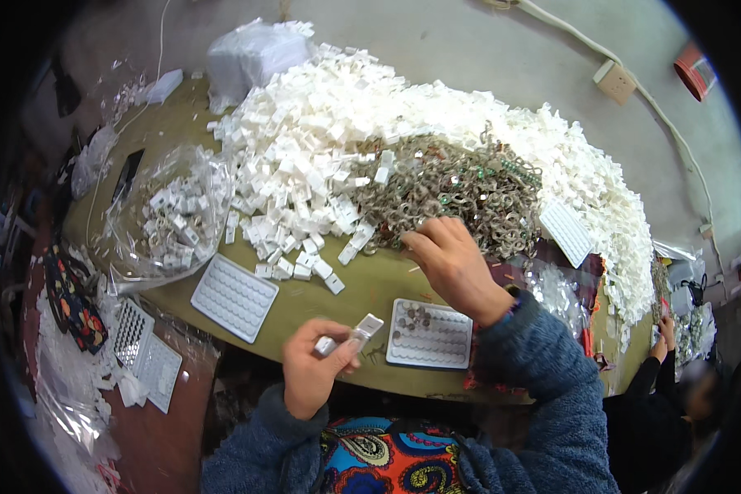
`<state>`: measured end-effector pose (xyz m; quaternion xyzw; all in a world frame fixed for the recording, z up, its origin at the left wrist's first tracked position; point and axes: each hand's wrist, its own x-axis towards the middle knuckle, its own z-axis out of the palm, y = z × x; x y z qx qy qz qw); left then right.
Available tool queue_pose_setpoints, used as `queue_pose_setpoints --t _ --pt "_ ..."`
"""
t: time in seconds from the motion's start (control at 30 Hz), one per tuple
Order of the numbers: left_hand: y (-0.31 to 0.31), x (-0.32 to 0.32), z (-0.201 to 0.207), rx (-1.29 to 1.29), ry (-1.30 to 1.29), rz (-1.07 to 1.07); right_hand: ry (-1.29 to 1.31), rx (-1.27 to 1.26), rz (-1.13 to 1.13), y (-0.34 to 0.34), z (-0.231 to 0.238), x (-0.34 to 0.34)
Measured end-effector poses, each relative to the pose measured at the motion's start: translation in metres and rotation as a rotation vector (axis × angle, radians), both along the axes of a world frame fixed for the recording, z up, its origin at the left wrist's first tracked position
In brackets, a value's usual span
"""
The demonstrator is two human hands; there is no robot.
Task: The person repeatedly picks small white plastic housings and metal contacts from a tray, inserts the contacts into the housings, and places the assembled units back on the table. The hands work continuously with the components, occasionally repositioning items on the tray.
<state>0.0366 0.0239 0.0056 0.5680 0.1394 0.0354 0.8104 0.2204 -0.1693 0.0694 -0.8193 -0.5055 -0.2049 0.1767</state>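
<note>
My left hand [314,362] is closed around small white plastic pieces [370,324]; one sticks out past the thumb, and another shows between the fingers. Held over the near edge of a heap of small grey metal trinkets [445,189], my right hand [453,263] has its fingertips drawn together. Whatever they pinch, if anything, is hidden. Below that hand lies a white ridged tray [440,350] with several small round metal pieces [410,319] in its upper left part. A large pile of white plastic pieces [292,177] surrounds the trinkets.
Left of the pile lie a clear plastic bag [123,255] of mixed pieces and a second ridged tray [235,298]. Another tray [565,233] leans on the pile at right. Other trays [160,373] sit lower left. A co-worker's hands [664,337] are at far right.
</note>
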Motion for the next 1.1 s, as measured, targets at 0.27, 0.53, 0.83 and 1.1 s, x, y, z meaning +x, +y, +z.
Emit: queue_pose_setpoints --t 0.27,0.53,0.83,1.1 --pt "0.008 0.025 -0.016 1.277 -0.572 0.125 -0.153 -0.090 -0.119 -0.001 -0.038 0.024" --pt "0.000 0.025 -0.010 1.076 -0.475 -0.047 0.464 0.289 -0.433 -0.097 -0.048 -0.018" --pt "-0.014 0.030 0.014 1.131 -0.346 -0.257 0.601 0.405 -0.688 -0.160 -0.057 -0.067" --pt "-0.016 0.023 0.016 1.257 -0.265 -0.233 0.427 0.369 -0.746 -0.163 -0.052 -0.075"
